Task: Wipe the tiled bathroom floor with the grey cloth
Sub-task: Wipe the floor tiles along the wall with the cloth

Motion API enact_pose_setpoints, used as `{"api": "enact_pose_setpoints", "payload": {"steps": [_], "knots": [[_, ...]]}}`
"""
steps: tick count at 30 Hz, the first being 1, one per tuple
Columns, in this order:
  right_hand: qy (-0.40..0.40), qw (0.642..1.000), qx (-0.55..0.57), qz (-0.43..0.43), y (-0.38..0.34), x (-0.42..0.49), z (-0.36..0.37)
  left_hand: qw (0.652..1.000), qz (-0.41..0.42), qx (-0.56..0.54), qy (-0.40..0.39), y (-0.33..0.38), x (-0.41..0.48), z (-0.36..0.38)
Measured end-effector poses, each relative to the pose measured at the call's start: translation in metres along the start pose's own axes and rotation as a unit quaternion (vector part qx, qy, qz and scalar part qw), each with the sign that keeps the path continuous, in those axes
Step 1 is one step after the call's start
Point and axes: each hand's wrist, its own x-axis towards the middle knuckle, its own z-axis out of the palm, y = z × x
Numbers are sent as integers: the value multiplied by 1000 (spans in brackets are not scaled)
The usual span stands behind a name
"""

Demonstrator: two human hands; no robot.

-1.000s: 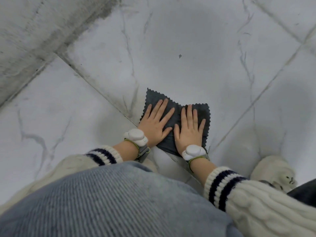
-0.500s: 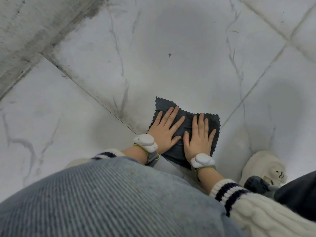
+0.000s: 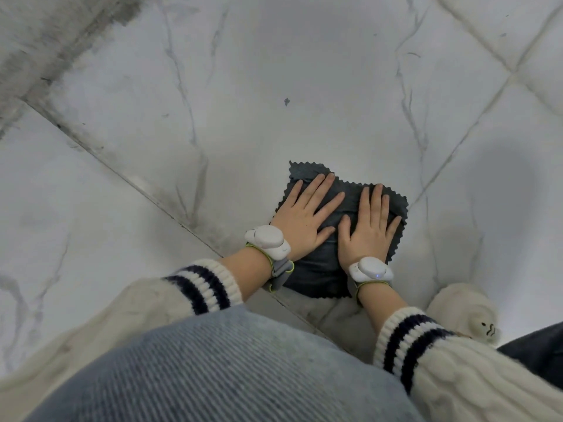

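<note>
- Pressing down on the grey cloth (image 3: pixel 323 269), the left hand (image 3: pixel 304 220) lay flat with its fingers straight and slightly spread; it gripped nothing.
- The right hand (image 3: pixel 368 229) lay flat on the same cloth just beside the left, fingers straight and pointing away from the body, thumb out toward the left hand. It pinched nothing.
- The thumbs of the two hands were close together but apart, with a strip of cloth showing between them.
- The cloth was spread on the tiled floor (image 3: pixel 274 71), on the large marbled tile in the middle of the head view. Its zigzag-cut edges showed beyond the fingertips and below the wrists.
- The near left corner of the cloth lay close to the diagonal grout joint (image 3: pixel 137 181); contact with the joint could not be confirmed.
- A small dark speck (image 3: pixel 286 101) sat on the same tile, well beyond the cloth.
- Each wrist carried a white band-mounted device: left device (image 3: pixel 268 240) and right device (image 3: pixel 370 269).
- Cream knitted cuffs with dark stripes were pushed back from both wrists: left cuff (image 3: pixel 204 287), right cuff (image 3: pixel 408 339).
- A blue denim knee (image 3: pixel 228 370) filled the lower part of the view.
- A cream slipper (image 3: pixel 463 312) rested on the floor to the right of the right forearm.
- A rough grey strip (image 3: pixel 45 41) ran along the upper left corner.
</note>
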Motion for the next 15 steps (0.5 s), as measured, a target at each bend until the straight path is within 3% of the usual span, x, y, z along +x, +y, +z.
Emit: {"api": "enact_pose_setpoints", "payload": {"steps": [15], "knots": [[25, 1000, -2, -1, -11, 138, -31, 1000, 6, 11, 4, -36, 122, -21]]}}
